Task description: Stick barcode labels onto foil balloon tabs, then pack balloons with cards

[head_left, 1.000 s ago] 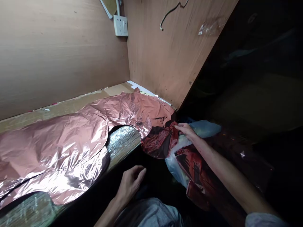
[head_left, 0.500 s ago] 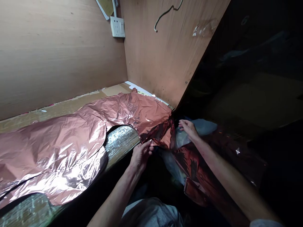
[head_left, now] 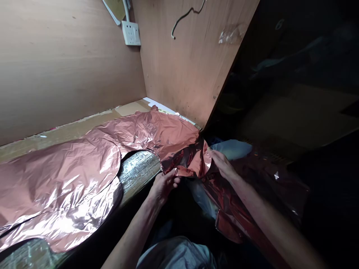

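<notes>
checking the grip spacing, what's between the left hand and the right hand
In the head view, a crumpled flap of the rose-gold foil sheet spans the gap: the left hand pinches its lower edge, the right hand touches its right edge.

The foil sheet [head_left: 84,168] across the frame's left is glossy, crinkled rose-gold film. The worktop [head_left: 138,170] edge shines silvery and rough. The wall panels [head_left: 56,67] are matt wood. The socket [head_left: 131,33] is smooth white plastic.
</notes>
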